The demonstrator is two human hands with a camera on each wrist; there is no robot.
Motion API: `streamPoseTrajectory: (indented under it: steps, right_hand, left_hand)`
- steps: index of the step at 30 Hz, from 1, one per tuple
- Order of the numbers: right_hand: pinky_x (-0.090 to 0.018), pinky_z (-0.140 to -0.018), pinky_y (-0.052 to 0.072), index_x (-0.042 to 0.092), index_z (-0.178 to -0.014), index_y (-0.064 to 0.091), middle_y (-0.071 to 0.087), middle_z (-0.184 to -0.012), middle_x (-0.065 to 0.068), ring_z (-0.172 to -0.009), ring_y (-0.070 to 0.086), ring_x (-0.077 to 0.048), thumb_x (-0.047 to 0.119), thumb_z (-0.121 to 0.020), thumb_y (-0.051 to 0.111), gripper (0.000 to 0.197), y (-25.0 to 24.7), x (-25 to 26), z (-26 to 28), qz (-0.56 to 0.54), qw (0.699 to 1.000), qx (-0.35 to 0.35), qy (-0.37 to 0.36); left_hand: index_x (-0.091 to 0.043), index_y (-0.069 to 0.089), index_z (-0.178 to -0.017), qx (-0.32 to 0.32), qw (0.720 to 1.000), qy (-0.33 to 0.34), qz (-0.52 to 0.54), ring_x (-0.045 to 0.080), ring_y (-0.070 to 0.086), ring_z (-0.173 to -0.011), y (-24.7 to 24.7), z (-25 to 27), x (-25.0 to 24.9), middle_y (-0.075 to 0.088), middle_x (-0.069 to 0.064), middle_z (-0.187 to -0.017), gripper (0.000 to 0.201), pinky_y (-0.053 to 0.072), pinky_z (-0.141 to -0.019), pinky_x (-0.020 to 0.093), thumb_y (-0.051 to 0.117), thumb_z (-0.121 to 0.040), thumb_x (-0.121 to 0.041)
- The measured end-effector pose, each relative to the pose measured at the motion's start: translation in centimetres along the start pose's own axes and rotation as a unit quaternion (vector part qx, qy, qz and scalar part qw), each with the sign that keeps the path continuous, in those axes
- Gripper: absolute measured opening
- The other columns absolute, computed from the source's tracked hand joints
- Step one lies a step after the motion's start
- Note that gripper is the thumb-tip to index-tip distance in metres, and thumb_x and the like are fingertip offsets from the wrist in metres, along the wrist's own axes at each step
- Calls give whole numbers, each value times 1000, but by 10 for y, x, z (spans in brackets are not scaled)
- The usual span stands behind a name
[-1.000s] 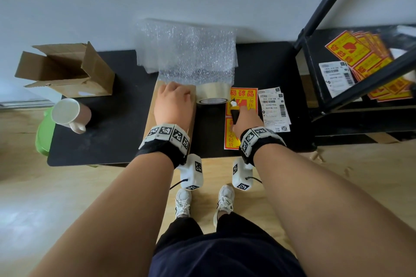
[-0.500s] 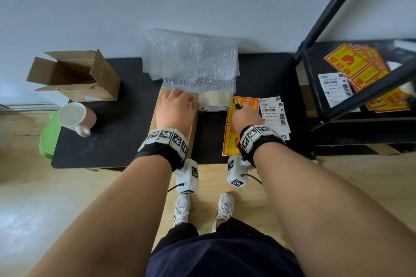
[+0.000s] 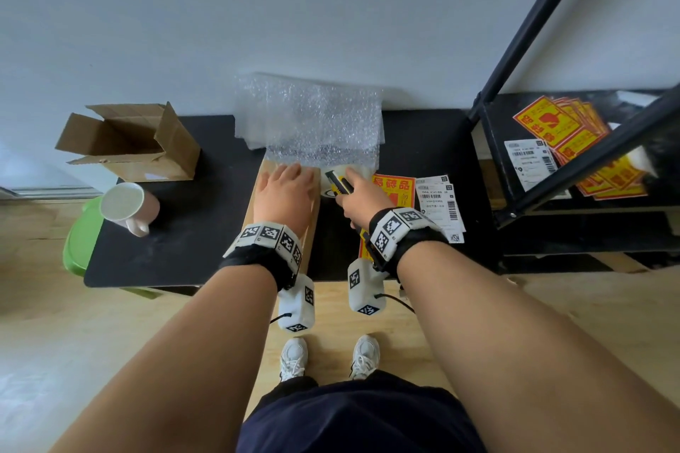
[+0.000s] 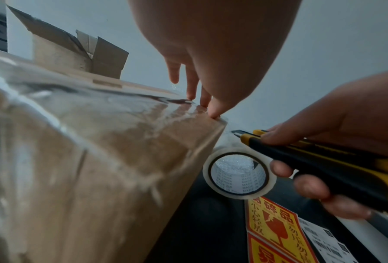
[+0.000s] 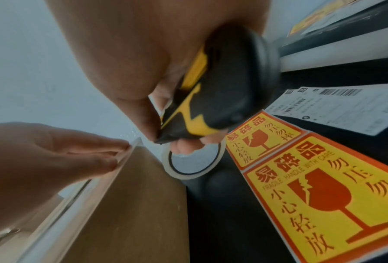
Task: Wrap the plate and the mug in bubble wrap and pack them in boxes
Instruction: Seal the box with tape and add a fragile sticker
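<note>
Since a second ago your right hand [image 3: 362, 195] has lifted the yellow-and-black utility knife [image 3: 339, 183] off the fragile stickers [image 3: 395, 188] and carried it left; it now grips the handle with fingers curled round it, the blade tip pointing at the strip of clear tape between the tape roll [image 4: 239, 175] and the far right corner of the sealed box [image 4: 93, 160]. Your left hand [image 3: 283, 195] has stayed flat on that box, fingers straight, fingertips [image 4: 213, 113] pressing the taped top edge.

From the left: a green stool [image 3: 79, 243] pokes out from under the black table [image 3: 191, 232]. On the table's left end the pink mug [image 3: 128, 206] lies on its side, unwrapped, its opening showing nothing inside. Behind it stands an open cardboard box [image 3: 128, 147], flaps up; what it holds cannot be seen. The sealed box sits at the table's middle under your left hand, its contents hidden, so the plate cannot be located. Bubble wrap [image 3: 309, 118] lies behind it against the wall. Right of the tape roll lie the fragile stickers, then barcode labels [image 3: 439, 202]. On the black shelf [image 3: 533, 129] at far right, more stickers and a label are stacked.
</note>
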State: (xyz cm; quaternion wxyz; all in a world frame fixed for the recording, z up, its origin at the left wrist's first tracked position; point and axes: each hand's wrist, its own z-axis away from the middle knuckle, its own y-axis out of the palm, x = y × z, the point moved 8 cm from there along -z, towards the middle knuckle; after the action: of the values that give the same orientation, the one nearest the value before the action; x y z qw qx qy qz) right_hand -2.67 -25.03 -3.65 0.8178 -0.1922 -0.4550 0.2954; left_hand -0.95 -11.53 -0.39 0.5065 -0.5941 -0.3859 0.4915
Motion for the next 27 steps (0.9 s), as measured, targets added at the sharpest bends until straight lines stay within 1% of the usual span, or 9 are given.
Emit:
streamPoseTrajectory:
  steps: [8, 11, 13, 15, 18, 20, 23, 25, 27]
  right_hand:
    - [-29, -51, 40, 26, -155, 4, 60, -117, -13, -79, 55, -25, 18, -95, 42, 72, 4, 8, -2, 75, 996, 33, 15]
    - [-30, -60, 44, 23, -156, 0, 58, -110, -12, -82, 58, -26, 12, -94, 41, 75, 3, 13, 4, 113, 993, 42, 18]
    - [-32, -68, 46, 20, -156, -3, 57, -124, -15, -94, 60, -28, 10, -94, 41, 76, 3, 16, 8, 145, 988, 53, 18]
    - [-32, -64, 45, 18, -155, -6, 55, -131, -17, -98, 61, -30, 11, -96, 41, 76, 1, 19, 9, 164, 984, 62, 15]
    - [-29, -50, 37, 19, -154, -13, 57, -125, -18, -79, 55, -27, 15, -97, 43, 80, 3, 16, 9, 199, 977, 78, 23]
    - [-28, -48, 36, 21, -154, -15, 58, -116, -14, -70, 53, -23, 16, -96, 43, 82, 6, 12, 11, 212, 974, 82, 23]
    - [-29, -53, 41, 21, -153, 15, 57, -111, -12, -65, 51, -19, 13, -93, 42, 66, -6, 13, 12, 119, 991, 51, 11]
    - [-33, -60, 47, 17, -133, 45, 60, -95, -7, -68, 57, -22, 15, -92, 42, 41, -21, 14, 9, 42, 999, 5, 1]
    - [-30, -57, 49, 18, -112, 55, 61, -84, -4, -72, 65, -25, 21, -93, 42, 24, -38, 8, 4, 11, 999, -51, 8]
  left_hand:
    - [-24, 49, -136, 16, 1000, -7, -8, 20, 27, -142, 7, 1, 2, 41, -1, -148, 38, 16, -117, 45, 40, -99, -25]
    - [-23, 56, -126, 1, 1000, 0, -8, 20, 34, -136, 4, 0, 0, 50, -2, -137, 33, 17, -112, 45, 44, -96, -23]
    - [-23, 57, -124, 0, 1000, 0, -13, 18, 36, -133, 2, 0, -1, 51, -3, -133, 31, 17, -111, 44, 44, -96, -23]
    - [-24, 56, -125, 1, 1000, -3, -12, 17, 35, -133, 1, 0, -1, 51, -4, -134, 31, 15, -112, 43, 44, -96, -24]
    - [-24, 55, -129, 12, 1000, -11, -7, 18, 30, -139, 1, -1, 1, 47, -4, -140, 34, 13, -114, 45, 43, -97, -22]
    - [-25, 54, -128, 21, 1000, -13, -1, 18, 29, -139, 0, -1, 1, 45, -4, -142, 33, 13, -115, 47, 42, -97, -23]
    - [-27, 52, -131, 27, 1000, -16, 0, 17, 27, -141, 1, -3, 2, 43, -5, -145, 36, 11, -116, 46, 41, -98, -24]
    - [-27, 52, -133, 23, 1000, -21, 1, 17, 26, -142, 3, -3, 4, 41, -4, -148, 37, 11, -117, 46, 41, -97, -24]
    - [-26, 54, -131, 11, 1000, -25, 5, 17, 29, -141, 4, -2, 4, 43, -3, -147, 37, 14, -116, 45, 42, -96, -23]
